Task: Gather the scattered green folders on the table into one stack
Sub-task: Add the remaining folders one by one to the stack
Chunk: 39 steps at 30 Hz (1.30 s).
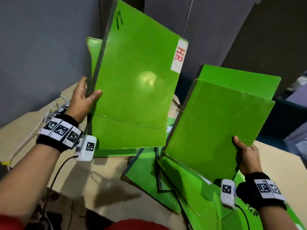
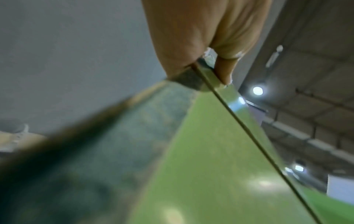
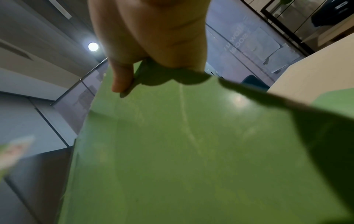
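My left hand (image 1: 86,98) grips the left edge of a green folder with a white "HR" label (image 1: 132,83), held upright and tilted above the table; a second green folder sits behind it in the same grip. The left wrist view shows the thumb (image 2: 224,71) pinching that folder's edge (image 2: 210,151). My right hand (image 1: 245,153) holds another pair of green folders (image 1: 216,123) by the lower right corner, thumb on the front cover (image 3: 172,151). Several more green folders (image 1: 149,180) lie overlapping on the table beneath.
The beige table (image 1: 103,176) runs from lower left to right. White cables (image 1: 33,130) lie by its left edge, against a grey partition wall (image 1: 41,47). A black cable (image 1: 61,166) trails from my left wrist. Red clothing (image 1: 132,224) fills the bottom edge.
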Tool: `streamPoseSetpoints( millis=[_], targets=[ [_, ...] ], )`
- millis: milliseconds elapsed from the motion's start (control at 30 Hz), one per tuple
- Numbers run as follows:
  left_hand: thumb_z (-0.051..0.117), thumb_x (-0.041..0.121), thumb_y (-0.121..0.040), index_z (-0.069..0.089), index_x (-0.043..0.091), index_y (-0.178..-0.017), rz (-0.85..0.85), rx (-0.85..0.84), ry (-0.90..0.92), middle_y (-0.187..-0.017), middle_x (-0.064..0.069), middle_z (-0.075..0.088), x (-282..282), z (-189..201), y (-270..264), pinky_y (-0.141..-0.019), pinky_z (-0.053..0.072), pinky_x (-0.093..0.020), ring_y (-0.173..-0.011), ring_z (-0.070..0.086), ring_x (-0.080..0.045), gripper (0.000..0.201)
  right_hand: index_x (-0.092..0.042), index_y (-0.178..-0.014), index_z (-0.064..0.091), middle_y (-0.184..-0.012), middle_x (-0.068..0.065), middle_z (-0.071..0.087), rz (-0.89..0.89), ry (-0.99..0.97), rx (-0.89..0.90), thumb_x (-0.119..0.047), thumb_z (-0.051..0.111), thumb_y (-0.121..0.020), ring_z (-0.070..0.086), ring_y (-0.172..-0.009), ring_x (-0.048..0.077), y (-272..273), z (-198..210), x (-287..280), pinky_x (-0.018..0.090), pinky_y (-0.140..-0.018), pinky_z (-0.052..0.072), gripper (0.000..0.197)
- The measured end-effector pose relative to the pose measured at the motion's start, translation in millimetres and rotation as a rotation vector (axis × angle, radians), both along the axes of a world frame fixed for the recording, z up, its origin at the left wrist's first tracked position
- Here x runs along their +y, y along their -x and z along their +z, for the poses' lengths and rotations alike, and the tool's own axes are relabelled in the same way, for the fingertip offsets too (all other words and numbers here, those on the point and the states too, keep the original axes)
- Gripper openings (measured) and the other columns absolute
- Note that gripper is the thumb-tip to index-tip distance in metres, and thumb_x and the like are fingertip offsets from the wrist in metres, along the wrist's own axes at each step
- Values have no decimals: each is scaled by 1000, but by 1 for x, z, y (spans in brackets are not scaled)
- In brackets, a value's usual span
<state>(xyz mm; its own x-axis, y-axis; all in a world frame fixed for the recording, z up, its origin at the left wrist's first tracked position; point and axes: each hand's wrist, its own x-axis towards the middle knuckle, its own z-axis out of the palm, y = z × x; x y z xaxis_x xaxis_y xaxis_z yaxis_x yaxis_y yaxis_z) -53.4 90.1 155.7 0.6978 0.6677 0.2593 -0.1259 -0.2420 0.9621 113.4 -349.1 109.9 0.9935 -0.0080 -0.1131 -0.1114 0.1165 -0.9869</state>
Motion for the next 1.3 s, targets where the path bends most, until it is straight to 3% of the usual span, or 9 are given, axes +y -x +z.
streamPoseSetpoints(
  millis=[167, 267, 400, 533, 700, 867, 1067, 1200, 1300],
  targets=[
    [48, -7, -88, 39, 0, -128, -127, -24, 195, -102, 8, 69, -50, -12, -21, -87, 48, -20, -79, 54, 3, 42, -7, -105, 62, -77, -3, 75, 98, -51, 75, -16, 61, -84, 72, -72, 13, 9, 4, 10, 28, -60, 59, 23],
    [50, -2, -88, 49, 25, -104, -281, 54, 243, -94, 3, 67, -91, -36, -40, -89, 46, -33, -87, 59, -11, 31, -12, -108, 65, -97, 4, 74, 170, -121, 134, -36, 78, -57, 72, -80, 18, 20, 9, 20, 34, -65, 60, 58],
    [53, 15, -90, 45, 31, -112, -429, 154, 383, -114, -15, 57, -129, -57, -62, -111, 28, -56, -116, 49, -29, 28, -14, -126, 55, -114, 8, 66, 206, -256, 105, -50, 52, -77, 71, -88, 17, 27, 20, 29, 33, -67, 60, 60],
    [74, 59, -57, 24, 23, -141, -413, 227, 375, -146, -11, 40, -145, -91, -69, -113, 29, -51, -132, 40, -26, 104, -20, -122, 55, -111, -4, 70, 187, -81, -115, -79, 66, -46, 65, -100, 13, 37, 26, 32, 31, -84, 55, 96],
    [64, 28, -80, 25, 10, -142, -364, 217, 317, -143, -9, 41, -157, -78, -60, -114, 29, -42, -132, 40, -25, 75, -21, -139, 35, -137, 7, 51, 187, 143, -231, -43, 77, -63, 51, -124, 24, 42, 11, 20, 46, -104, 42, 90],
    [65, 3, -78, 29, 21, -135, -488, 69, 198, -127, 9, 49, -154, -59, -61, -89, 48, -13, -115, 52, -9, 70, -21, -108, 52, -87, -15, 74, 176, 41, -280, -18, 70, -66, 68, -82, 0, 39, 14, 21, 14, -68, 55, 46],
    [84, 45, -45, 42, 33, -115, -415, -73, 230, -117, 8, 56, -152, -44, -52, -84, 53, -17, -101, 61, 5, 83, -18, -100, 56, -81, -14, 74, 221, 62, -292, -3, 69, -64, 69, -77, 2, 47, -3, 28, 19, -70, 56, 41],
    [81, 50, -50, 42, 26, -123, -321, 19, 236, -126, 1, 56, -156, -62, -48, -96, 49, -25, -115, 56, -2, 87, -16, -93, 61, -73, -14, 74, 249, 68, -215, 15, 64, -71, 69, -69, 1, 55, -31, 27, 15, -62, 55, 38],
    [81, 60, -45, 19, 23, -143, -351, 189, 255, -150, -11, 34, -158, -88, -43, -112, 32, -50, -137, 35, -22, 121, -18, -94, 62, -78, -14, 75, 310, 77, -140, -18, 86, -51, 69, -72, 2, 63, -52, 23, 16, -64, 55, 49]
  ],
)
